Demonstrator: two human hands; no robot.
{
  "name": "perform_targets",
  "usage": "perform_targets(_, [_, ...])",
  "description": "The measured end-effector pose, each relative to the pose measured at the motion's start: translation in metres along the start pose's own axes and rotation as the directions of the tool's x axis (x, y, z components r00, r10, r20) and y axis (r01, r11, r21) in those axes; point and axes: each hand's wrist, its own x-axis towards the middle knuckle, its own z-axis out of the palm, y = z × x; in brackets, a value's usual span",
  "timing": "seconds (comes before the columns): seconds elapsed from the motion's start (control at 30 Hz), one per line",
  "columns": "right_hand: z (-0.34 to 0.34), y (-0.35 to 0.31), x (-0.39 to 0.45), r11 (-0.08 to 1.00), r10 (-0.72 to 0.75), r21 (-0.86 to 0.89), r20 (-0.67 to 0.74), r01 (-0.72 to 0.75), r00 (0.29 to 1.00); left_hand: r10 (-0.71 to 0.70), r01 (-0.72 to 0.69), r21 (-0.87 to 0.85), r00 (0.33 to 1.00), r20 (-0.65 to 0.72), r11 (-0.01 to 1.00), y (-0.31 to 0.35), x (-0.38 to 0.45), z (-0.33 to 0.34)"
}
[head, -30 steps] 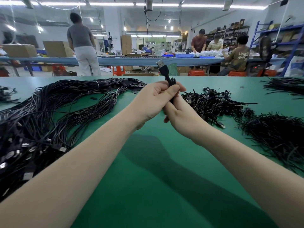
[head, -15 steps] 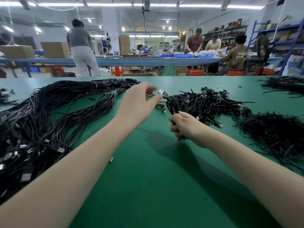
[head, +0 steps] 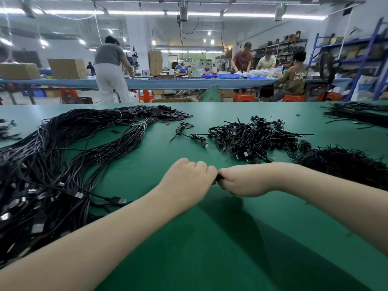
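Note:
My left hand (head: pixel 189 177) and my right hand (head: pixel 243 179) meet knuckle to knuckle low over the green table (head: pixel 210 238), both with fingers curled. A short bit of a black strand (head: pixel 218 177) shows between them; each hand grips an end, and the rest is hidden in the fists. A single tied black USB cable (head: pixel 189 134) lies on the table beyond the hands. To its right sits a heap of tied cable bundles (head: pixel 252 137).
A big mass of long loose black cables (head: pixel 52 164) covers the table's left side, with a USB plug (head: pixel 119 200) near my left forearm. A pile of thin black ties (head: pixel 346 164) lies at the right. Several people work at a far bench (head: pixel 168 82).
My hands came down from chest height to just above the table and closed together on the black strand. A tied cable that was held up now lies beyond them.

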Motion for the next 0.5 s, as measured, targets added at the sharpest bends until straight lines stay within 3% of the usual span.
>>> perform_targets(0.07, [0.006, 0.000, -0.005, 0.933, -0.091, -0.359, -0.218, 0.007, 0.972, -0.153, 0.162, -0.088, 0.983, 0.100, 0.983, 0.009, 0.006, -0.004])
perform_targets(0.17, [0.012, 0.010, -0.009, 0.833, -0.209, -0.547, -0.445, -0.080, 0.871, -0.401, 0.472, -0.318, 0.877, 0.267, 0.822, 0.025, 0.013, 0.001])
perform_targets(0.23, [0.017, 0.027, -0.010, 0.789, -0.293, -0.597, -0.571, -0.143, 0.767, -0.454, 0.565, -0.497, 0.825, 0.336, 0.659, 0.035, 0.007, 0.009])
perform_targets(0.3, [0.013, 0.047, -0.018, 0.832, -0.141, -0.489, -0.643, -0.261, 0.753, -0.485, 0.576, -0.605, 0.810, 0.330, 0.550, 0.034, -0.002, 0.017])
perform_targets(0.33, [0.012, 0.059, -0.024, 0.833, -0.007, -0.432, -0.633, -0.345, 0.774, -0.481, 0.550, -0.619, 0.825, 0.297, 0.560, 0.028, -0.006, 0.021])
perform_targets(0.43, [0.005, 0.101, -0.041, 0.801, 0.402, -0.236, -0.470, -0.550, 0.786, -0.373, 0.457, -0.675, 0.885, 0.279, 0.579, -0.003, -0.016, 0.031])
perform_targets(0.5, [0.002, 0.127, -0.053, 0.795, 0.544, -0.104, -0.316, -0.598, 0.778, -0.318, 0.436, -0.651, 0.900, 0.299, 0.622, -0.022, -0.018, 0.036])
